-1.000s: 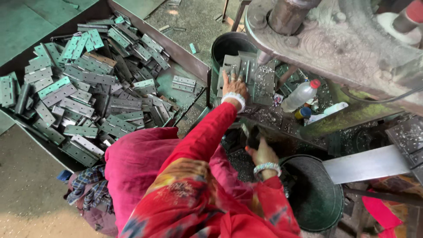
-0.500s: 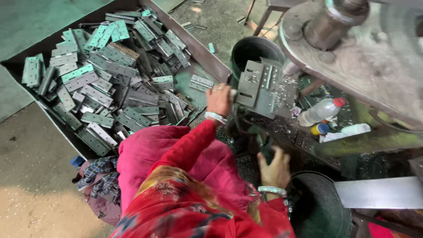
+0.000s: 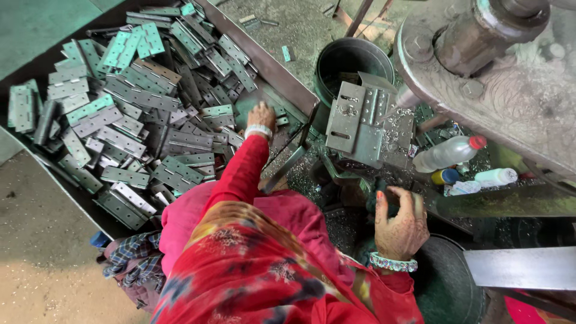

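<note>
While left hand (image 3: 261,116) touches hinges (image 3: 150,120), right hand (image 3: 401,221) grips knob (image 3: 384,198).

The left arm, sleeved in red, is stretched up toward the middle of the frame, and the left hand (image 3: 261,115) is held palm down with a pale bangle at the wrist. The right hand (image 3: 401,223) is seen lower right, fingers curled downward, a beaded bangle worn at its wrist.
</note>
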